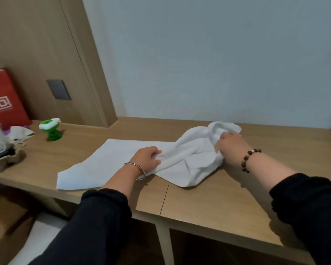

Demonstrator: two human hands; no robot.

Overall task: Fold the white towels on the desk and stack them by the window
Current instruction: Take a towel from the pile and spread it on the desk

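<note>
A white towel (103, 161) lies partly flat across the wooden desk (208, 203), its left half smooth and its right half bunched (195, 150) into folds. My left hand (147, 157), with a thin bangle on the wrist, grips the cloth near the towel's middle. My right hand (231, 146), with a bead bracelet, holds the crumpled right end near the back of the desk. Whether the bunched part is the same towel or a second one, I cannot tell.
At the left end of the desk stand a red paper bag (6, 104), a green and white plastic object (51, 130), a white face mask (20, 133) and a beige pouch (2, 155). A wood panel with a dark wall socket (58, 89) rises behind.
</note>
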